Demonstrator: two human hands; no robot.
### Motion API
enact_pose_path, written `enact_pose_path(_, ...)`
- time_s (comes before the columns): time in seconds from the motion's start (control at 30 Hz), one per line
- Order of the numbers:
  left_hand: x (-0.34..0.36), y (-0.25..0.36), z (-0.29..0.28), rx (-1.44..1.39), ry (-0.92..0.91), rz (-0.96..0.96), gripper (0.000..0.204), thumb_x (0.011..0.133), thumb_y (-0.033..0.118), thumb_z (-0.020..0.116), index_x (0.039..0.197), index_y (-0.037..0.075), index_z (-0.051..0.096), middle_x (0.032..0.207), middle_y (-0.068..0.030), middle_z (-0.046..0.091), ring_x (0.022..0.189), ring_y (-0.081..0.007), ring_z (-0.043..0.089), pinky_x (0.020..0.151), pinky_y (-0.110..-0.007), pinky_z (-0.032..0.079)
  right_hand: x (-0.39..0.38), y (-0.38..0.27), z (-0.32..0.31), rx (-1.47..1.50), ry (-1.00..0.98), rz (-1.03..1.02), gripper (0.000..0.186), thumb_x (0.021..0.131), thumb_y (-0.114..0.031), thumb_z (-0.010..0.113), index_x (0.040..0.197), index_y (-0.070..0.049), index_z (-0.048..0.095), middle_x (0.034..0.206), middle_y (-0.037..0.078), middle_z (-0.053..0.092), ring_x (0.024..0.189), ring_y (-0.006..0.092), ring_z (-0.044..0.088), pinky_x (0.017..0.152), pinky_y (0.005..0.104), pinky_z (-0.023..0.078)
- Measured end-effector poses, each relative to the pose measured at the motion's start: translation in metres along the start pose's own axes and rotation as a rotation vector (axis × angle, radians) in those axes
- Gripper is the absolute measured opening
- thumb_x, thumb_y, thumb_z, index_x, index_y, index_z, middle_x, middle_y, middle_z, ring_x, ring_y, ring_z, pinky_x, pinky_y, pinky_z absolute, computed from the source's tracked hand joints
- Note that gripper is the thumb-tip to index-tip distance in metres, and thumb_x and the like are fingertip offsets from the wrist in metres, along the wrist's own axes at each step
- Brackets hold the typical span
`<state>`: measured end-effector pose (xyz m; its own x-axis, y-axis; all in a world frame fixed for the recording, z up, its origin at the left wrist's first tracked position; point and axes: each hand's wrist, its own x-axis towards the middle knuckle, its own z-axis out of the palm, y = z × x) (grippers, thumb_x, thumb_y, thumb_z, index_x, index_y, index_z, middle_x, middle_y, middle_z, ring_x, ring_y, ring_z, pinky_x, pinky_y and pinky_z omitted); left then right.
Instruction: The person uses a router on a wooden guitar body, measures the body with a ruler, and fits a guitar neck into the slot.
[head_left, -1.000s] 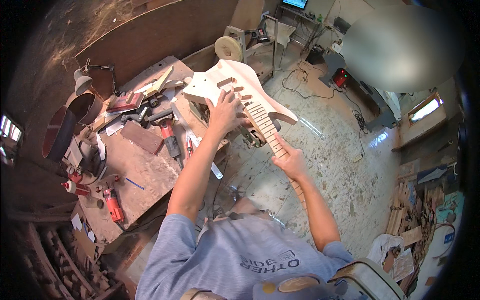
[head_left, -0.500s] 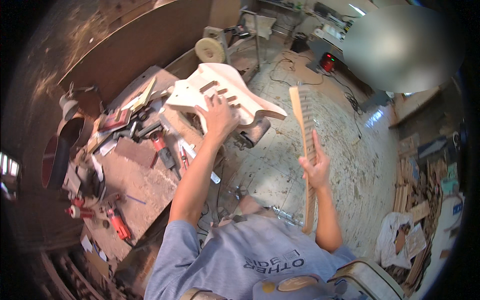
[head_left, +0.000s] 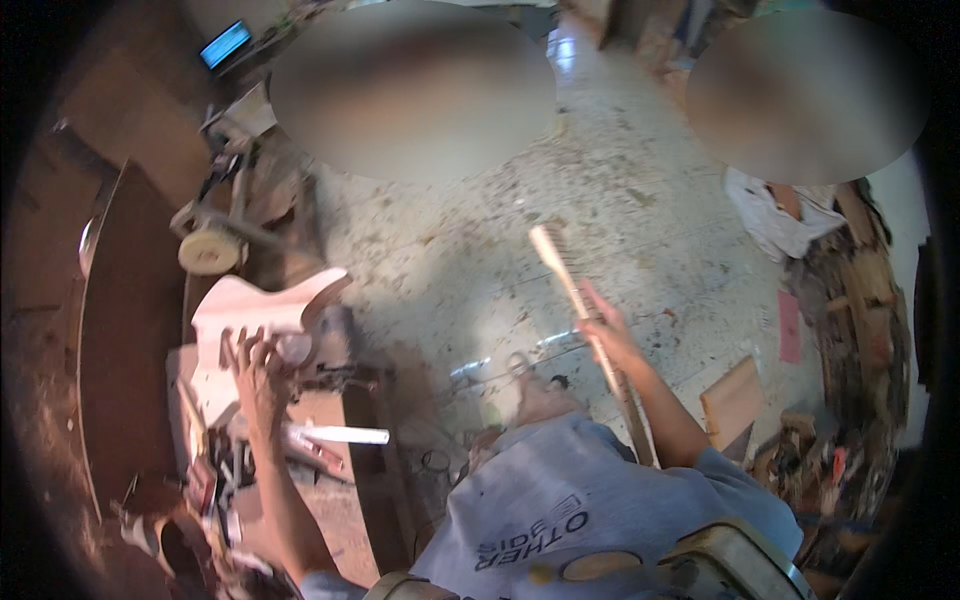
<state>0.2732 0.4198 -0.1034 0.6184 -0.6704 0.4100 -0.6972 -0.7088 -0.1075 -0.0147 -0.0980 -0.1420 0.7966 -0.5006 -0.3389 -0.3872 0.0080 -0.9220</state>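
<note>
A pale, unfinished electric guitar body (head_left: 240,302) with cut-out cavities lies at the left, over the cluttered workbench. My left hand (head_left: 262,385) rests on top of it, fingers spread near the cavities. In my right hand (head_left: 612,335), at the right and above the floor, is a guitar neck (head_left: 557,262). My fingers are wrapped round its middle. Fret lines show along one edge; its far end points up and slightly left, and its near end reaches down beside my shirt. Neck and body are well apart.
A white flat strip (head_left: 345,434) juts past the workbench (head_left: 345,505) edge. Behind the body stands a round pale wheel (head_left: 208,253) on a frame. A tall brown panel (head_left: 130,350) borders the left. On the right are stacked wood pieces (head_left: 862,310), a board (head_left: 733,398) and a white bag (head_left: 765,220).
My view has swung to the right, so the bench and guitar body sit farther left. My left hand stays on the body. The neck remains in my right hand.
</note>
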Motion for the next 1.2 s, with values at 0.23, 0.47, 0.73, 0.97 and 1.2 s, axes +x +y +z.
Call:
enact_pose_path(0.23, 0.022, 0.065, -0.010, -0.467, 0.593, -0.818, 0.016, 0.103, 0.008, 0.061, 0.091, 0.001, 0.069, 0.098, -0.0100, 0.068, 0.094, -0.0218, 0.064, 0.087, -0.034, 0.051, 0.043, 0.174, -0.107, 0.012, 0.028, 0.220, 0.077, 0.096, -0.016, 0.059, 0.168, -0.019, 0.030, 0.069, -0.001, 0.051, 0.043, 0.0097, 0.045, 0.036, 0.0277, 0.041)
enact_pose_path(0.47, 0.012, 0.294, 0.074, -0.839, 0.475, -1.093, 0.052, 0.112, 0.029, 0.051, 0.073, -0.001, 0.067, 0.076, -0.0075, 0.068, 0.075, -0.0159, 0.061, 0.075, -0.033, 0.048, 0.027, 0.310, -0.232, -0.141, -0.041, 0.626, 0.033, 0.097, -0.021, 0.062, 0.126, -0.006, 0.057, 0.067, 0.005, 0.051, 0.046, 0.0184, 0.052, 0.041, 0.0343, 0.045)
enact_pose_path(0.73, 0.038, 0.383, 0.120, -0.787, -0.053, -1.236, 0.056, 0.108, 0.042, 0.057, 0.078, -0.004, 0.071, 0.071, -0.0075, 0.068, 0.068, -0.0138, 0.061, 0.066, -0.034, 0.049, 0.041, 0.369, -0.313, -0.015, -0.050, 0.700, 0.020, 0.097, -0.028, 0.061, 0.100, -0.008, 0.062, 0.065, 0.003, 0.049, 0.047, 0.0189, 0.051, 0.042, 0.0342, 0.043)
enact_pose_path(0.97, 0.083, 0.350, 0.176, -0.739, -0.433, -1.077, 0.044, 0.104, 0.035, 0.065, 0.086, -0.006, 0.067, 0.072, -0.0037, 0.062, 0.074, -0.0085, 0.052, 0.068, -0.032, 0.047, 0.090, 0.387, -0.290, 0.217, 0.091, 0.666, 0.043, 0.097, -0.027, 0.060, 0.133, -0.006, 0.063, 0.083, 0.002, 0.061, 0.065, 0.0145, 0.057, 0.051, 0.0326, 0.046)
enact_pose_path(1.2, -0.024, 0.307, 0.284, -0.537, -0.907, -0.402, 0.038, 0.099, 0.029, 0.063, 0.078, -0.002, 0.068, 0.065, -0.0084, 0.064, 0.062, -0.0204, 0.066, 0.060, -0.041, 0.055, 0.069, 0.298, -0.251, 0.105, 0.094, 0.818, 0.029, 0.091, -0.024, 0.059, 0.110, -0.004, 0.064, 0.069, 0.004, 0.052, 0.055, 0.0158, 0.052, 0.047, 0.0347, 0.044)
